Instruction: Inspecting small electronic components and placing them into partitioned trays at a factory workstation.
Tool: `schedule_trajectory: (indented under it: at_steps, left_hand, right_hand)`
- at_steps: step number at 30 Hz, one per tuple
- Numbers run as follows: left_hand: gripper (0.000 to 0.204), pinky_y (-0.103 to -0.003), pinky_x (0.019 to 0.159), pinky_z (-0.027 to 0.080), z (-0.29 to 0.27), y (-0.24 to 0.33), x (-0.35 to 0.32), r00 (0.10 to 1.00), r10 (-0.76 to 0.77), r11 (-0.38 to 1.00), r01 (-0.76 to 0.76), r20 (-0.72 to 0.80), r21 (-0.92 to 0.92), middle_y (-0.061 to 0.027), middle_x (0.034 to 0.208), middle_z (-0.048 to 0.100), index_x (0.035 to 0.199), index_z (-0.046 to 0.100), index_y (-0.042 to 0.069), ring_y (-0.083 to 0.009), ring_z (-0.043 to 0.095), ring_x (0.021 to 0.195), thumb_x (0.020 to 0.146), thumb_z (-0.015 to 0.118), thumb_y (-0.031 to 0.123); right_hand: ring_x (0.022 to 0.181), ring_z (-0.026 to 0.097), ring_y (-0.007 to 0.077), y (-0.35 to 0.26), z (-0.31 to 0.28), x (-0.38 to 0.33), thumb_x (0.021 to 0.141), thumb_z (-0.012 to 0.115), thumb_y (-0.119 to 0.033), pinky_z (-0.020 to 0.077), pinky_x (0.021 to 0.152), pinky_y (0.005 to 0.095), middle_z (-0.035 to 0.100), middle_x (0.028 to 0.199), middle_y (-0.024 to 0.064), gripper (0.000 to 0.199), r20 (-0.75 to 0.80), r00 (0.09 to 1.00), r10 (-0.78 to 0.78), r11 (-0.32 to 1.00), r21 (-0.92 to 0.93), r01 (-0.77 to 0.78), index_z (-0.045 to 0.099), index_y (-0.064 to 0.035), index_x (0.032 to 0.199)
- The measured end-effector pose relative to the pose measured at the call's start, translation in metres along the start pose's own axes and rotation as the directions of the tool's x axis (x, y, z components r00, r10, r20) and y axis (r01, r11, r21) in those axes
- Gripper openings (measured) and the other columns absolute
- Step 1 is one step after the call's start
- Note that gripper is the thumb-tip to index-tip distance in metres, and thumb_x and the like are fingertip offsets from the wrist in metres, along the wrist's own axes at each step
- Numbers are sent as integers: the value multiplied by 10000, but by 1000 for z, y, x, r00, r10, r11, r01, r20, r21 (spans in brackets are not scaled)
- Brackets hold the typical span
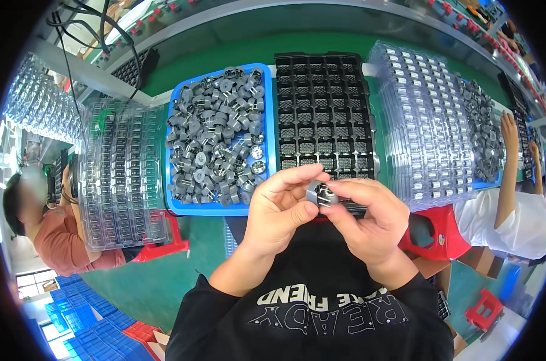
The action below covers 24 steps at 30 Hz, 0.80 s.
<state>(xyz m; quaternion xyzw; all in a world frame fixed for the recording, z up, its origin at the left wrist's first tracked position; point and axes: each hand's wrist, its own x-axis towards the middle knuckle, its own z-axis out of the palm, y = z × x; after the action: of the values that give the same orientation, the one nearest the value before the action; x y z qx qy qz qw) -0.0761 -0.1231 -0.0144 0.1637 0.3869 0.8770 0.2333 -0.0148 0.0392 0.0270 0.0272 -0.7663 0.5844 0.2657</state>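
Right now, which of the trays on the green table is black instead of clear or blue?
The black grid tray directly ahead of both hands. The blue tray of loose grey parts lies at its left, and a clear stack at its right.

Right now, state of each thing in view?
left hand: closed on small grey cylindrical part
right hand: pinching the same part
blue tray: heaped with loose grey parts
black grid tray: cells look mostly unfilled
clear blister trays: stacked, filled

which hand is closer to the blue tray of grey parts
Left. The left hand sits just below the blue tray's right corner; the right hand is farther right, below the black tray.
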Motion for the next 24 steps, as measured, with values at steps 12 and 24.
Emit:
schedule_trajectory:
  at_steps: [12, 24]
  left_hand:
    - [533, -375, 1030, 517, -8, 10, -2, 1000, -17, 999, 16, 26, 36, -158, 1258, 663, 1290, 630, -23, -243, 626, 1197, 815, 860, 57]
    - [577, -358, 1042, 502, -18, 15, -7, 992, -123, 978, 116, 30, 173, -143, 1245, 691, 1314, 618, -52, -212, 653, 1181, 783, 842, -43]
  right_hand:
    - [795, 703, 210, 4, 6, 1, 722, 910, -90, 573, 673, 286, 721, 907, 99, 361, 75, 969, -237, 949, -193, 248, 756, -8, 1038]
    - [707, 668, 215, 17, 7, -7, 722, 901, -140, 537, 599, 290, 695, 840, 82, 367, 138, 958, -252, 934, -223, 278, 762, -25, 1042]
